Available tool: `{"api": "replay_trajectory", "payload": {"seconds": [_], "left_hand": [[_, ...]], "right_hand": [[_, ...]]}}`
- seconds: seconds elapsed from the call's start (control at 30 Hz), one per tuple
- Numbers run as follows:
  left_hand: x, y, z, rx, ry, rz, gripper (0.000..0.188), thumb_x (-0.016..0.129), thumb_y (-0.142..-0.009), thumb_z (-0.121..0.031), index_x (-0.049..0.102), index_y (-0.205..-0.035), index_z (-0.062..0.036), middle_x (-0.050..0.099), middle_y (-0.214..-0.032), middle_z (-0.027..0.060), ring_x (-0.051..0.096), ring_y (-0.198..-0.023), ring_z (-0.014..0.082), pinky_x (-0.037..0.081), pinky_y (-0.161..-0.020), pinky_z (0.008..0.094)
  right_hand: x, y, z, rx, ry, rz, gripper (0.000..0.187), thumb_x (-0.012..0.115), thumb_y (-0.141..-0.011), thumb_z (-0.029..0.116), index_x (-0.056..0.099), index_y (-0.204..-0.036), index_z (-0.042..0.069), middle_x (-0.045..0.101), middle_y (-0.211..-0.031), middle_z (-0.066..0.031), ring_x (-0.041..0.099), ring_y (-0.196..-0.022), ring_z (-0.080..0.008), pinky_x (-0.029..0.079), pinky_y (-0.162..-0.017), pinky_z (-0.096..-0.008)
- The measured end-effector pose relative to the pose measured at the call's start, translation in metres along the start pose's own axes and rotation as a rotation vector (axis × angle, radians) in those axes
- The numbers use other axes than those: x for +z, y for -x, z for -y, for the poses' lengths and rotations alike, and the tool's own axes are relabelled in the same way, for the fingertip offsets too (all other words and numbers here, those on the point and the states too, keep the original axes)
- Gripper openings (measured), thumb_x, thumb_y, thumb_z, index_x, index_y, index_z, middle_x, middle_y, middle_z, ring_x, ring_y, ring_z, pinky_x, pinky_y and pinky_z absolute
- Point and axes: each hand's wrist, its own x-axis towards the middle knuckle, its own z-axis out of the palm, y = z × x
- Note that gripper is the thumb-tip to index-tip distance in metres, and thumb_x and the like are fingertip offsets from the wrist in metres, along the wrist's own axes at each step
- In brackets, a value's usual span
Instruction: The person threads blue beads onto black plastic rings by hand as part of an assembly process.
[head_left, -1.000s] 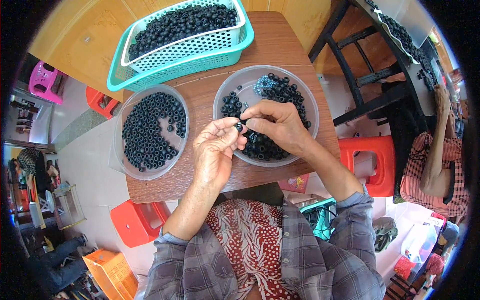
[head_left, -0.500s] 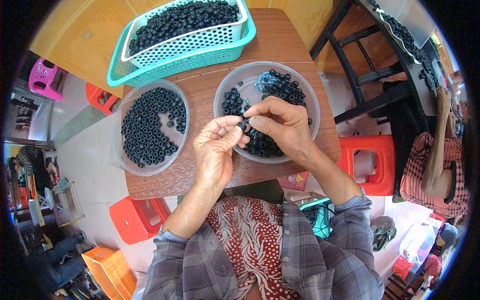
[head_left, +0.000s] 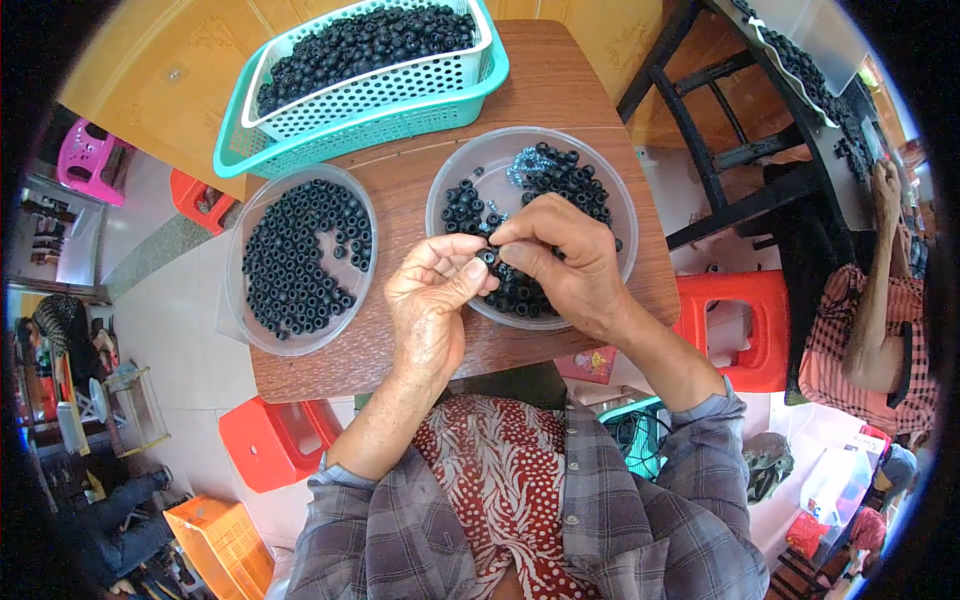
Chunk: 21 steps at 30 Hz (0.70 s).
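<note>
My left hand (head_left: 425,300) pinches a round black bead-like piece (head_left: 487,256) with a hole between thumb and fingertips; its hole faces up. Right beside it, the thumb and forefinger of my right hand (head_left: 572,258) are pressed together at the piece's upper edge. Whatever they grip, if anything, is too small to make out. Both hands are above the near part of a clear round tub (head_left: 432,215), which holds more black pieces and a cluster of small silvery-blue, spiral-looking pieces (head_left: 530,162). To the left, another clear tub (head_left: 345,272) holds many black holed pieces (head_left: 290,265).
A white perforated basket (head_left: 400,88) full of black pieces sits inside a turquoise basket (head_left: 340,147) at the back of the brown table (head_left: 540,75). Red stools (head_left: 745,290) stand around. At right, another person's arm (head_left: 880,290) reaches to a dark table with black pieces.
The black piece in my left fingers has turned slightly, so its hole shows more. My right fingertips have shifted a little at its edge. The tubs have stayed put.
</note>
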Motion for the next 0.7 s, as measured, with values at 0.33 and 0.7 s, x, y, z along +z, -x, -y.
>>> {"api": "replay_trajectory", "payload": {"seconds": [0.33,0.7], "left_hand": [[0.0013,-0.0008,0.0023,0.005,-0.017,-0.009,0.017,0.064,-0.080,0.003,0.061,-0.097,0.0028,0.063,-0.081,0.0061,0.060,-0.069,0.0112,0.052,-0.065,0.0226],[0.0027,-0.0011,0.0033,0.068,-0.076,-0.014,0.018,0.065,-0.079,0.002,0.061,-0.097,0.0040,0.062,-0.080,0.0062,0.059,-0.068,0.0116,0.053,-0.066,0.0248]], "right_hand": [[0.0004,0.0006,0.0047,-0.062,0.097,0.060,0.016,0.066,-0.071,-0.004,0.063,-0.086,0.001,0.057,-0.075,-0.0070,0.055,-0.072,-0.0190,0.043,-0.064,-0.0293],[0.0003,-0.0015,0.0059,0.071,0.074,0.073,0.014,0.066,-0.070,-0.002,0.062,-0.083,0.001,0.057,-0.075,-0.0102,0.056,-0.072,-0.0268,0.045,-0.065,-0.0351]]}}
